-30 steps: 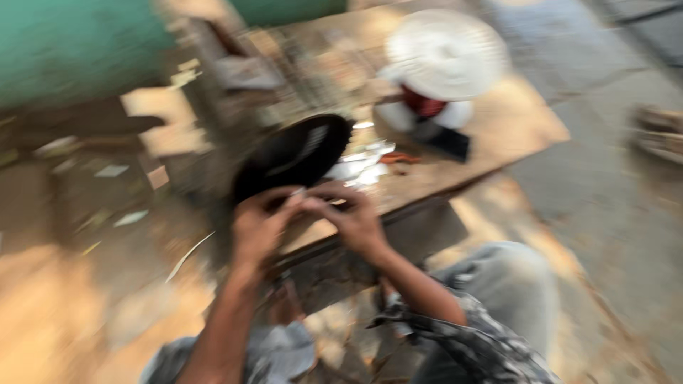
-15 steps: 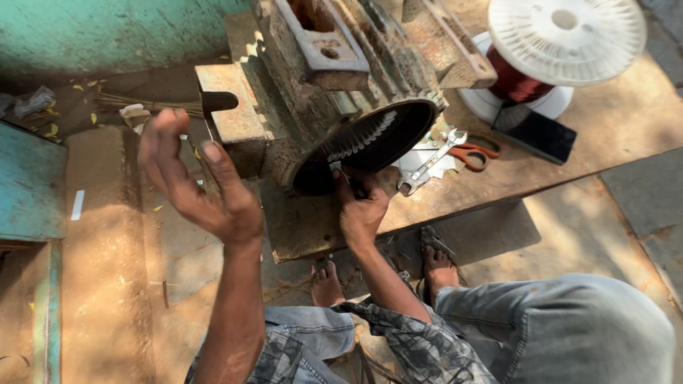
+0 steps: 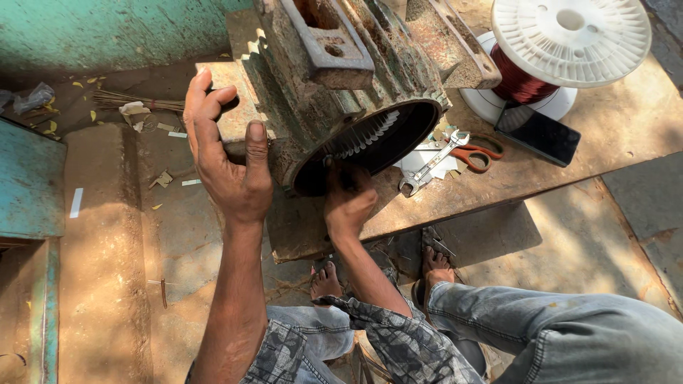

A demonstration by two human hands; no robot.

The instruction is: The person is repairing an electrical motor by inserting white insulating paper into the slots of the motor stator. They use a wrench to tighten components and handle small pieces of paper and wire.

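A large rusty finned motor housing lies on a low wooden board, its round open end facing me with white slot strips showing inside. My right hand is at the lower rim of that opening, fingers curled at the edge; whether it holds anything is hidden. My left hand hovers open beside the housing's left side, fingers spread, holding nothing.
On the board to the right lie a combination spanner, orange-handled scissors, white paper scraps, a dark phone and a white spool of copper wire. A teal box stands at left. My feet are under the board's edge.
The view has steadied and come closer. My left hand has moved right, toward the housing's side. My right hand stays at the opening's lower rim.
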